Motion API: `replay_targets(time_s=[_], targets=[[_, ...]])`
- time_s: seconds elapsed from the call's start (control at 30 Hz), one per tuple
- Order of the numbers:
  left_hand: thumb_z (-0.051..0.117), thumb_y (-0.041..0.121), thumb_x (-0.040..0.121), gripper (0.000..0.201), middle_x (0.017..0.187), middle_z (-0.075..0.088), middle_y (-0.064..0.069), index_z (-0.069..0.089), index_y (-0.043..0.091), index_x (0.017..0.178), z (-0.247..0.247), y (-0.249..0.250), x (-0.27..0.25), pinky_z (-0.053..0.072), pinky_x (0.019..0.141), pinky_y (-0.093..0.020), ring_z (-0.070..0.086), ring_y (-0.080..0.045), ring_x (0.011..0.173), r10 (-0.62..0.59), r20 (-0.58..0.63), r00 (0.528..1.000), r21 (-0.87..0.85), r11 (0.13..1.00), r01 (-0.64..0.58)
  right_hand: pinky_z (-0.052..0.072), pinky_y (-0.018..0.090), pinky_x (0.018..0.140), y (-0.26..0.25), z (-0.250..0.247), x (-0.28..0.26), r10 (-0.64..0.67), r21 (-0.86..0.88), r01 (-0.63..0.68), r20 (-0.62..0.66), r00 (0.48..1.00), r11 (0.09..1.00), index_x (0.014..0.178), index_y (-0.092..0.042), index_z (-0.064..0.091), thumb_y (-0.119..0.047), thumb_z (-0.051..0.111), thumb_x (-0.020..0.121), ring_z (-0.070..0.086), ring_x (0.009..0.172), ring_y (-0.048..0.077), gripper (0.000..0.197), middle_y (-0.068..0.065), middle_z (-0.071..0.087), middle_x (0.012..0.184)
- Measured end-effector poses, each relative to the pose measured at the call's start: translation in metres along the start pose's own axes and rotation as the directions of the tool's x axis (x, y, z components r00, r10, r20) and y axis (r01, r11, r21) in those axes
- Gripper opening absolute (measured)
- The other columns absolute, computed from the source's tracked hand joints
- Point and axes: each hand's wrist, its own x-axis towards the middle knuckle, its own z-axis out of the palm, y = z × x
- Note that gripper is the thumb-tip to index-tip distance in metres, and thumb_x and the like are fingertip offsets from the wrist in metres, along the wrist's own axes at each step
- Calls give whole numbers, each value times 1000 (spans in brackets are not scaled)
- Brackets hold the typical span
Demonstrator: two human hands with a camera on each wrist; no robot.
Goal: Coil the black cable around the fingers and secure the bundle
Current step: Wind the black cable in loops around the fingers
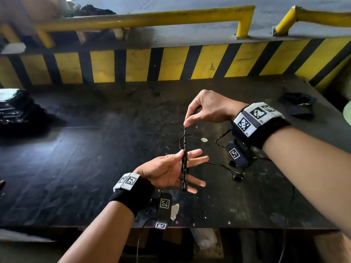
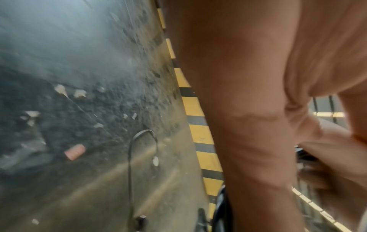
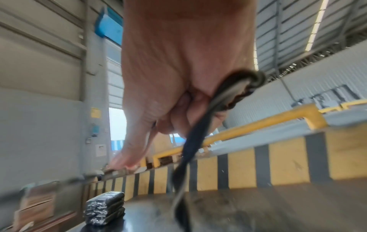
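Pinching black cable (image 1: 184, 137): right hand (image 1: 207, 108) | left hand (image 1: 171, 170) fingers spread, wrapped

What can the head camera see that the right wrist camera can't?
Only the head view shows the left hand, its fingers straight, with turns of the black cable wrapped round them, and loose cable trailing on the dark table.

Only the right wrist view shows a blue box high on the building wall.

Both show the right hand pinching the cable, the yellow and black striped barrier, and a stack of dark wrapped packs on the table.
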Motion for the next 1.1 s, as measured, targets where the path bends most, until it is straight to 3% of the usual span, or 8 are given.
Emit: replay_targets(time_s=[0.23, 0.3, 0.4, 0.47, 0.7, 0.8, 0.9, 1.1], targets=[[51, 51, 95, 50, 169, 11, -3, 51, 35, 143, 21, 34, -7, 37, 104, -65, 19, -67, 137, 172, 125, 977, 29, 984, -177, 55, 19, 71, 39, 73, -29, 81, 471, -97, 54, 995, 877, 85, -24, 80, -14, 68, 98, 72, 71, -4, 20, -11, 79, 72], [50, 52, 96, 45, 169, 10, -3, 54, 38, 139, 20, 39, -7, 36, 104, -66, 20, -63, 139, 235, 112, 966, 43, 970, -241, 62, 46, 79, 40, 110, -40, 109, 505, -139, 90, 990, 852, 83, -29, 81, -31, 68, 99, 73, 70, 16, 20, 5, 80, 76], [45, 51, 98, 44, 169, 10, -2, 51, 40, 141, 9, 46, -4, 15, 109, -75, 17, -65, 139, 268, 79, 960, 82, 958, -274, 34, 36, 54, 25, 147, -53, 69, 684, -120, 101, 992, 720, 102, -41, 80, -47, 69, 93, 34, 52, 18, 15, 24, 73, 78], [43, 52, 99, 45, 169, 10, -2, 48, 41, 142, -3, 49, -2, 7, 109, -77, 14, -67, 139, 293, 43, 955, 90, 951, -296, 22, 33, 51, 17, 154, -57, 64, 723, -105, 85, 994, 683, 116, -24, 78, -39, 65, 98, 25, 49, 14, 27, 5, 59, 57], [28, 55, 98, 52, 165, 25, 1, 29, 50, 150, -37, 59, -4, 36, 106, -67, 38, -62, 132, 353, -185, 917, 123, 934, -335, 23, 21, 43, 2, 146, -59, 101, 588, -129, 79, 992, 799, 107, -15, 80, -32, 58, 104, 24, 40, 7, 28, -6, 32, 50], [35, 55, 97, 56, 164, 27, 1, 30, 47, 152, -45, 58, -5, 40, 105, -66, 45, -58, 130, 333, -252, 909, 149, 941, -304, 37, 17, 44, -5, 147, -60, 115, 512, -143, 85, 990, 847, 104, -14, 80, -29, 57, 104, 38, 37, 5, 27, 3, 52, 55], [38, 55, 96, 57, 164, 28, 4, 33, 45, 152, -49, 52, -5, 37, 107, -67, 46, -56, 130, 278, -315, 907, 158, 958, -239, 58, 33, 72, -7, 146, -57, 113, 301, -142, 111, 987, 943, 93, -29, 78, -41, 55, 100, 70, 69, 15, 27, 0, 77, 80], [60, 59, 86, 55, 159, 38, 6, 55, 42, 138, -52, 39, -8, 53, 93, -51, 64, -37, 115, 126, -373, 919, 167, 984, -67, 49, 35, 78, -35, 101, -54, 134, -162, -101, 211, 968, 982, 92, -31, 76, -41, 56, 99, 66, 87, 14, 24, -6, 74, 96]])
